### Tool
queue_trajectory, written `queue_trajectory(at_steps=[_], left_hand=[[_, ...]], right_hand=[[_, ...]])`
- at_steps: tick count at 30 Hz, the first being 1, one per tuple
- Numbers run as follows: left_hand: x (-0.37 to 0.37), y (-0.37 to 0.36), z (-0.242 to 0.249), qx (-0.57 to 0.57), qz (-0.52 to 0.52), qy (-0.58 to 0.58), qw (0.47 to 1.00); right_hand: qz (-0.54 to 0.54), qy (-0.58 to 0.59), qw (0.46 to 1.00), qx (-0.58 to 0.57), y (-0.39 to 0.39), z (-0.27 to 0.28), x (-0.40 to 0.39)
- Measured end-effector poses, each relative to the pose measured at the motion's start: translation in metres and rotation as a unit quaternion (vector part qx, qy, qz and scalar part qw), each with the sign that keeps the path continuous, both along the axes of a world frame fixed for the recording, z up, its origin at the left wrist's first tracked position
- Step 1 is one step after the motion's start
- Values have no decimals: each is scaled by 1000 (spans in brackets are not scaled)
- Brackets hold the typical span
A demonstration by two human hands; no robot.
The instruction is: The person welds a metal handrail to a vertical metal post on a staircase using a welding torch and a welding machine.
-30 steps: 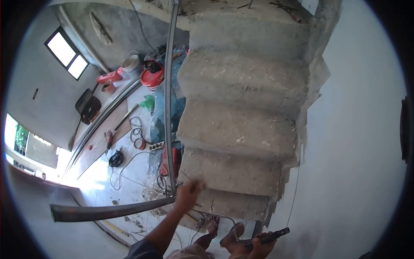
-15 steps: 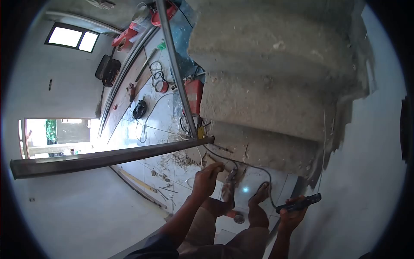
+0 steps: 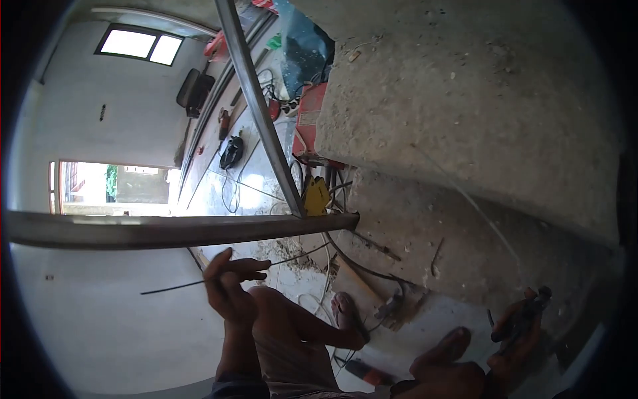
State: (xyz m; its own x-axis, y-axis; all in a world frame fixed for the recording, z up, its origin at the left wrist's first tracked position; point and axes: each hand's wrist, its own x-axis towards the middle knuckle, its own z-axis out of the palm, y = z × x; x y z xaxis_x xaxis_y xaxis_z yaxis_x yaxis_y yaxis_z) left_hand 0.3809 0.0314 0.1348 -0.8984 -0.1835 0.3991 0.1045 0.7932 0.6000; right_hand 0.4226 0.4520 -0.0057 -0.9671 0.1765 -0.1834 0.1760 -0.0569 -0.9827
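Observation:
My left hand (image 3: 231, 292) is raised below a long metal tube (image 3: 166, 229), its fingers curled around a thin dark rod (image 3: 173, 288). That rod runs out on both sides of the hand. At the lower right, my right hand (image 3: 515, 332) grips a black welding electrode holder (image 3: 531, 307). A thin, pale welding rod (image 3: 475, 206) slants up and left from the holder across the concrete steps. The long tube meets a slanting metal tube (image 3: 259, 106) near a yellow welding magnet (image 3: 317, 196).
Concrete steps (image 3: 458, 93) rise at the right. A hammer (image 3: 359, 278) lies near my feet, with an angle grinder (image 3: 365, 371) lower down. Cables and rubble cover parts of the tiled floor. A red box (image 3: 309, 123) stands beside the steps.
My left hand has moved left and now shows the thin dark rod clearly. My right hand has shifted right with the electrode holder. The view has turned, bringing the steps and tube joint closer.

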Motion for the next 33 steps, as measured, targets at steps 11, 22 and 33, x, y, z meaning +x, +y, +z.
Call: queue_trajectory(at_steps=[11,22,33], left_hand=[[-16,-18,-21,-139,-10,113,984],[-29,22,15,-188,13,-6,982],[-35,22,27,-189,74,-29,979]], right_hand=[[-46,24,974,-220,-37,-104,19],[1,-33,961,-275,-64,-136,73],[145,121,965,-181,-104,-191,74]])
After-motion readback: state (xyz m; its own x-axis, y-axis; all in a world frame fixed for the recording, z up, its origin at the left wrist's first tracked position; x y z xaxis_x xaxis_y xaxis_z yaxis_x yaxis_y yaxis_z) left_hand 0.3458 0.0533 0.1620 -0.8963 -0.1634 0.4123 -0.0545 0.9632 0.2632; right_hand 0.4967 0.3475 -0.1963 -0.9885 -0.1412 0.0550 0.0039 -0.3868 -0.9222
